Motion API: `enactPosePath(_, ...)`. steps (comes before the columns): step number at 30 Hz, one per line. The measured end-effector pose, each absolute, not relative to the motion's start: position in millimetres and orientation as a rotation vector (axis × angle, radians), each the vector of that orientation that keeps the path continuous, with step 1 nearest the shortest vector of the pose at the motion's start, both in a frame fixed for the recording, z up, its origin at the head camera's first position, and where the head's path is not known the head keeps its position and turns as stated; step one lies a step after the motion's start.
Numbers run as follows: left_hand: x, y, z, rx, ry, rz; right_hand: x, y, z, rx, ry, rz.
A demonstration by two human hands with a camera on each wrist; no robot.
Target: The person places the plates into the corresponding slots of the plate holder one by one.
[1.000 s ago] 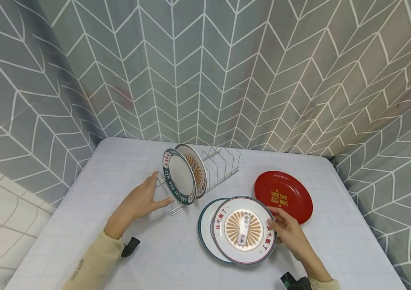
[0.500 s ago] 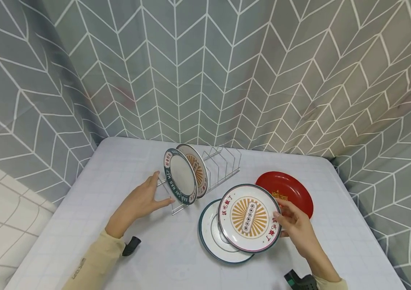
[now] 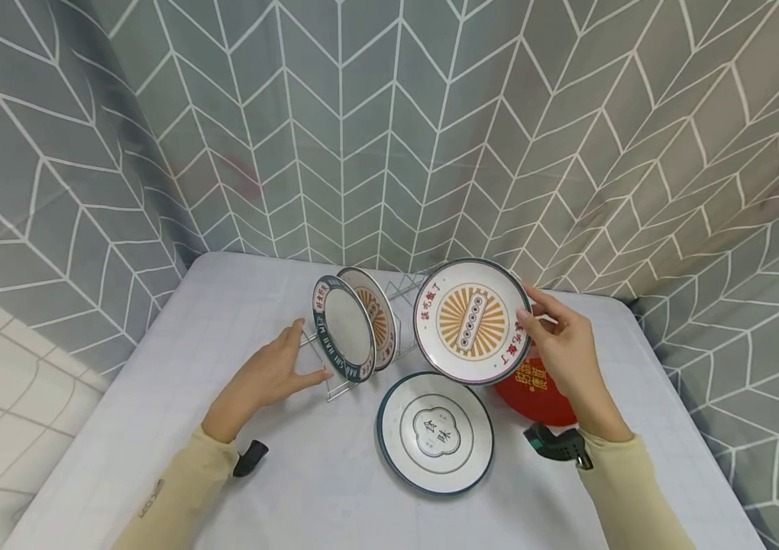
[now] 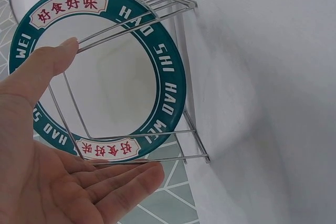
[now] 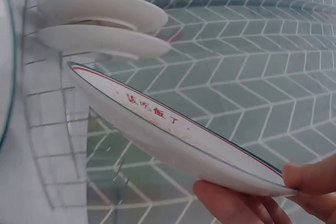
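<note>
My right hand [image 3: 564, 347] pinches the right rim of a white plate [image 3: 473, 321] with an orange sunburst and red lettering. The plate is raised and tilted in front of the wire rack's right part, thumb on its face and fingers underneath. My left hand [image 3: 269, 374] is at the left end of the wire dish rack [image 4: 142, 22], thumb and fingertips spread against its end wires. In the rack stand a green-rimmed plate [image 3: 344, 328] and, behind it, a sunburst plate [image 3: 377, 317]. On the table lies another green-rimmed plate [image 3: 434, 435] with a central emblem.
A red plate [image 3: 544, 393] with gold lettering lies on the right, partly hidden by the raised plate and right hand. The white-covered table [image 3: 334, 489] meets a grey patterned curtain [image 3: 376, 137] at the back. Dark wrist devices [image 3: 557, 443] sit on both arms.
My right hand has lifted the sunburst plate off the green-rimmed plate, moving it up and away toward the rack. The lower plate's face is now fully visible. My left hand stays at the rack.
</note>
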State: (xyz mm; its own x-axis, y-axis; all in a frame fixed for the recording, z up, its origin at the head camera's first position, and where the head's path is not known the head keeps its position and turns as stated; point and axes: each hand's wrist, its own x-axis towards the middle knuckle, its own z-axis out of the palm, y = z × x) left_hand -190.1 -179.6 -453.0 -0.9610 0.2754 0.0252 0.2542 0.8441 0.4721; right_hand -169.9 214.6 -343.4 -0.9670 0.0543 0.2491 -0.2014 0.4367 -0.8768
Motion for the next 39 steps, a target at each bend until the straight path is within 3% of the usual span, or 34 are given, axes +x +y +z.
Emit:
enactPosePath(14, -193, -181, -453, 0.427, 2.958, 0.752, -225, 153, -326, 0.252, -2.478, 1.556)
enactPosePath(39, -189, -179, -456, 0.435, 2.973, 0.773, -236, 90, -386, 0.475, -2.56, 1.273)
